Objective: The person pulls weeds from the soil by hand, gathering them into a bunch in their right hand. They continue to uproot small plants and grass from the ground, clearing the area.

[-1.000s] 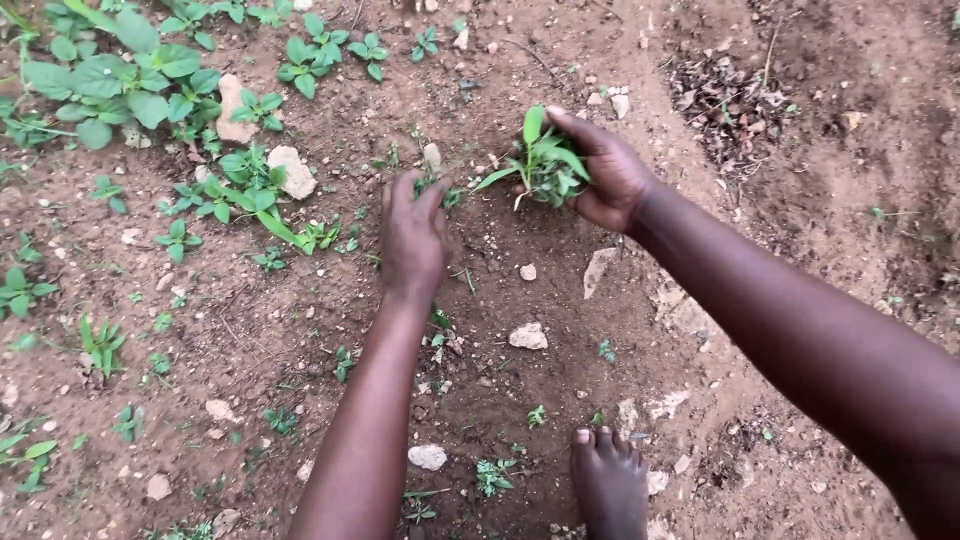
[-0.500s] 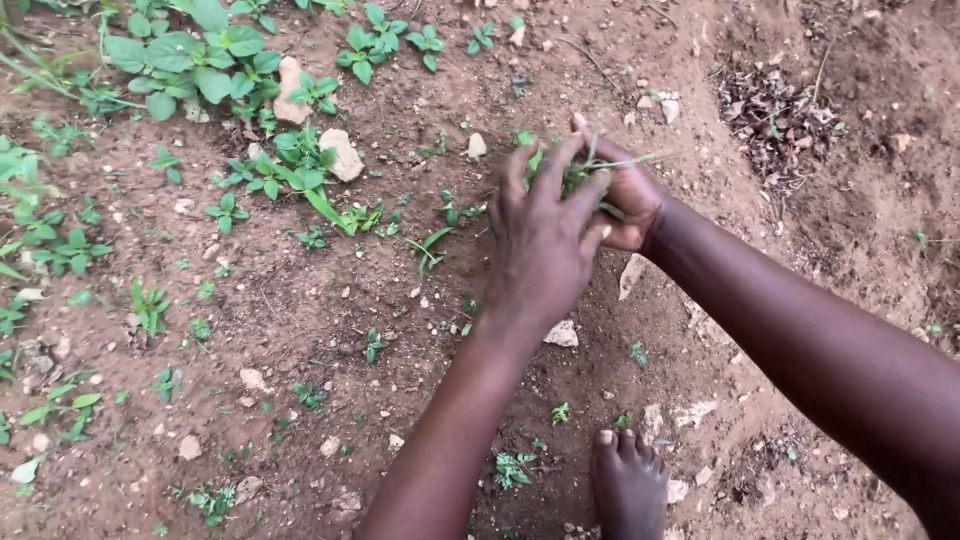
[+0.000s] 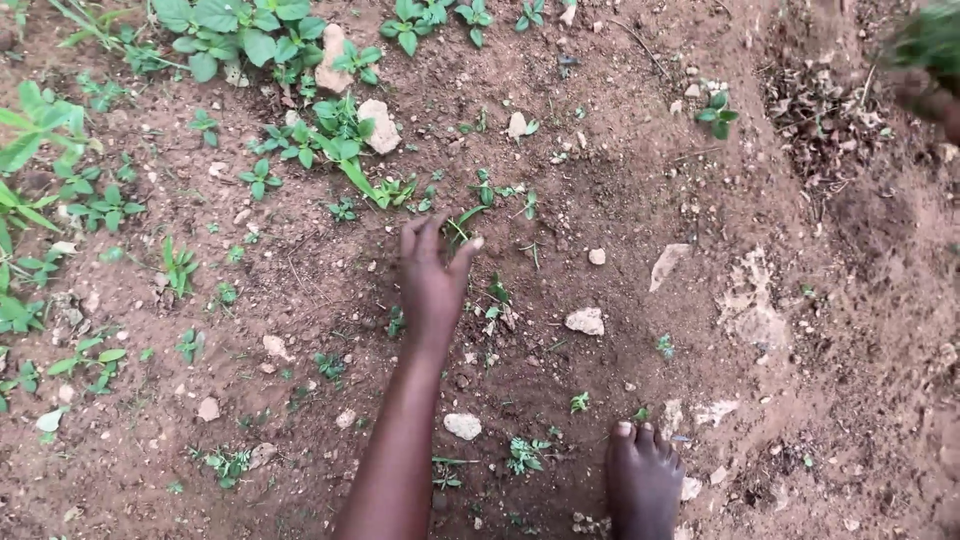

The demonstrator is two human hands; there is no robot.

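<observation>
Where soil lies bare, the left hand touches a small weed.

The right hand sits at the top right corner, blurred and cut by the picture's edge, so its grip on the green clump above it cannot be read. The left hand covers the base of a small weed. The bare foot is cropped at the bottom edge.
</observation>
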